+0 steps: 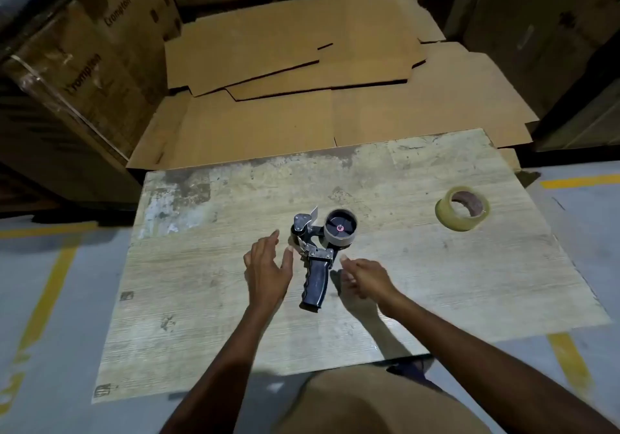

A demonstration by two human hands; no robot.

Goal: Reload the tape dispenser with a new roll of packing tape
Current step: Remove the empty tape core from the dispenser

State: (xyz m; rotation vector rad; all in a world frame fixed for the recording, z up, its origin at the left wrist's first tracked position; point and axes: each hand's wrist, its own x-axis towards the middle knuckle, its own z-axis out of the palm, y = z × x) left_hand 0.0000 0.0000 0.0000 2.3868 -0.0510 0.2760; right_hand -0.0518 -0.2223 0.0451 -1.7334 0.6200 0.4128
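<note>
A black tape dispenser [315, 259] lies flat in the middle of a worn wooden board [436, 282], its handle pointing toward me. A nearly used-up roll [339, 230] sits on its spool. A fresh roll of clear packing tape [462, 208] lies on the board's far right. My left hand [266, 271] hovers just left of the dispenser, fingers spread, holding nothing. My right hand [364, 281] is just right of the handle with its fingers loosely curled and nothing in it. Neither hand touches the dispenser.
Flattened cardboard sheets [302, 74] lie beyond the board. Stacked printed cartons [84, 64] stand at the left and more boxes at the right. The board rests on a grey floor with yellow lines [47, 296].
</note>
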